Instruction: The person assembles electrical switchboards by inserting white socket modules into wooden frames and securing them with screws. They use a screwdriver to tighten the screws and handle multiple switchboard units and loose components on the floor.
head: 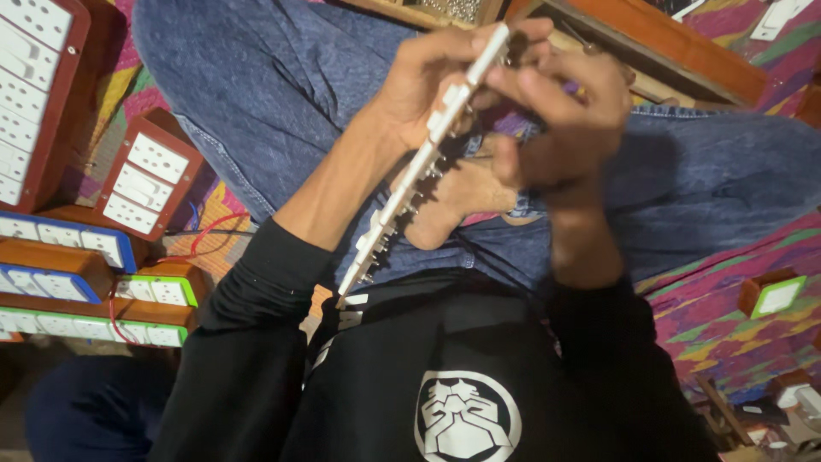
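The left hand point(428, 77) grips the long white switch strip point(415, 171) edge-on, steadying it, while the right hand point(556, 111) closes on its upper end.

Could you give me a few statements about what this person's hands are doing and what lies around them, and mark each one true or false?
1. Both hands hold a long white strip. True: the left hand and right hand grip its far end.
2. The strip lies flat on the floor. False: it is raised over the lap, tilted.
3. Wooden switch boards lie at the left. True.
4. The person wears gloves. False: the hands are bare.
5. The boards' wires are green. False: they are red.
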